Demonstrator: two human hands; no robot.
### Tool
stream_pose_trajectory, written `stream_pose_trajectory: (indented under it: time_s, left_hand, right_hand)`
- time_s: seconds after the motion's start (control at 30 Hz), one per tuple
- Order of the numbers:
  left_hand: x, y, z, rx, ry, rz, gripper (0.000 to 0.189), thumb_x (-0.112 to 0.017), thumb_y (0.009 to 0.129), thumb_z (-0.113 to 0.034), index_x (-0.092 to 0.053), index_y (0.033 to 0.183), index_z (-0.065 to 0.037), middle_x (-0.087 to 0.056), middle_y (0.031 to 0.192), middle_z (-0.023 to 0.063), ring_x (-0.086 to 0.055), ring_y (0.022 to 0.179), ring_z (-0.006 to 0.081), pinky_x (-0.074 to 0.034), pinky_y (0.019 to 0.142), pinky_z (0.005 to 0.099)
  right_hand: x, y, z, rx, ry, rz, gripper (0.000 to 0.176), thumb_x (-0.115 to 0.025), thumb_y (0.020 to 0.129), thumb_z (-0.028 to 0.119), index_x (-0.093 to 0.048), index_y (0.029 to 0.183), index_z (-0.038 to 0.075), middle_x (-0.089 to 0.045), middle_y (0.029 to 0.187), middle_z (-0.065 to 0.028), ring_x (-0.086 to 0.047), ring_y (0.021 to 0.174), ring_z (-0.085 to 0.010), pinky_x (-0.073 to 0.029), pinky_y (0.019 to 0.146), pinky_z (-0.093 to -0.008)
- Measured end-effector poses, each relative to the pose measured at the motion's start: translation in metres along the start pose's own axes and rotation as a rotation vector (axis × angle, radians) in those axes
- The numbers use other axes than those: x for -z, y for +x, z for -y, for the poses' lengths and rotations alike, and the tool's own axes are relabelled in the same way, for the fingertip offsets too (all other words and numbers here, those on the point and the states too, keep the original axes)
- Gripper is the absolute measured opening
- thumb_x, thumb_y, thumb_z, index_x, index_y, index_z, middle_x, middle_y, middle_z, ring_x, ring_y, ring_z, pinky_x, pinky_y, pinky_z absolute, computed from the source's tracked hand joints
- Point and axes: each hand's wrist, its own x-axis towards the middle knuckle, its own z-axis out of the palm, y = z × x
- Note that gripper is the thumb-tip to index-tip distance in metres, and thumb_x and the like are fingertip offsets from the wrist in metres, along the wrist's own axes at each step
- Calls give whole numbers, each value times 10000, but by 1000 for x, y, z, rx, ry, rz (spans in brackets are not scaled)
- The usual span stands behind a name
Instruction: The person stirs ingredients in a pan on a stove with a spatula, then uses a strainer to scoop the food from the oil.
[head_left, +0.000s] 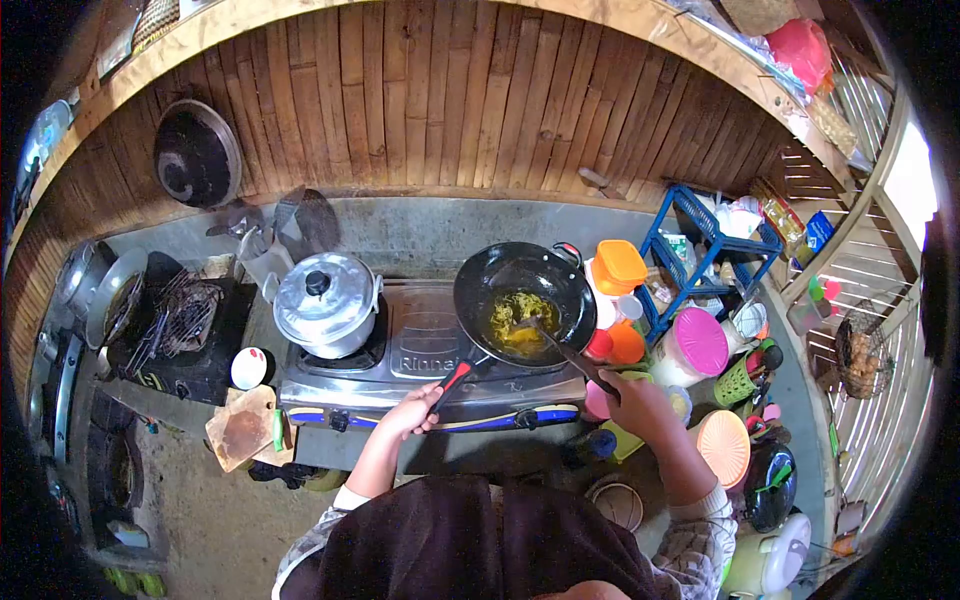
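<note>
A black wok [480, 285] sits on the right side of a silver two-burner stove [420, 330], with yellow-green food [522, 318] in its bottom. My left hand [410, 411] is closed around the wok's black and red handle [452, 384]. In my right hand [640, 405] is the dark handle of a spatula [572, 354], whose tip rests in the food. A lidded silver pot [328, 300] stands on the left burner.
Colourful tubs, among them an orange one [620, 266] and a pink-lidded one [700, 341], crowd the right beside a blue rack [720, 235]. To the left are a cutting board [240, 430], a white cup [249, 368] and a black grill stove [180, 345].
</note>
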Motion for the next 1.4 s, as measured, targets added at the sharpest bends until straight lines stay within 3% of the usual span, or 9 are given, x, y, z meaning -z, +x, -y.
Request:
stream_pose_trajectory:
  time_s: [0.1, 0.17, 0.5, 0.57, 1.4]
  left_hand:
    - [-1, -1, -1, 10, 24, -18, 336, -356, 926, -321, -414, 1229, -187, -412, 533, -47, -323, 385, 24, -238, 332, 171]
    - [-3, -4, -5, 12, 19, -21, 339, -354, 927, -321, -411, 1234, -187, -410, 531, -48, -322, 385, 24, -240, 333, 172]
    - [4, 7, 6, -22, 29, 11, 338, -328, 935, -310, -404, 1243, -195, -403, 509, -42, -312, 369, 27, -227, 315, 184]
    - [3, 5, 4, -21, 18, 17, 334, -331, 934, -311, -409, 1237, -195, -409, 511, -41, -315, 366, 28, -227, 312, 185]
    - [5, 5, 2, -10, -54, 47, 315, -369, 929, -327, -427, 1201, -179, -410, 517, -36, -340, 382, 37, -240, 331, 179]
  right_hand:
    - [2, -13, -3, 60, 33, -79, 320, -519, 784, 252, -522, 1090, 159, -597, 670, -201, -583, 611, -406, -476, 571, -499]
    - [17, -20, 6, -39, 24, -5, 340, -528, 741, 172, -574, 1073, 112, -593, 709, -209, -575, 640, -386, -465, 609, -472]
    - [56, -32, 5, -77, -34, 100, 351, -549, 723, 181, -584, 1064, 105, -603, 793, -209, -580, 749, -376, -469, 690, -437]
    - [54, -33, -5, 15, -112, 75, 332, -500, 755, 164, -539, 1084, 163, -600, 723, -200, -585, 674, -383, -471, 598, -484]
    - [64, -25, 10, 26, -152, 83, 274, -527, 747, 195, -573, 1010, 134, -604, 708, -179, -595, 665, -364, -486, 590, -458]
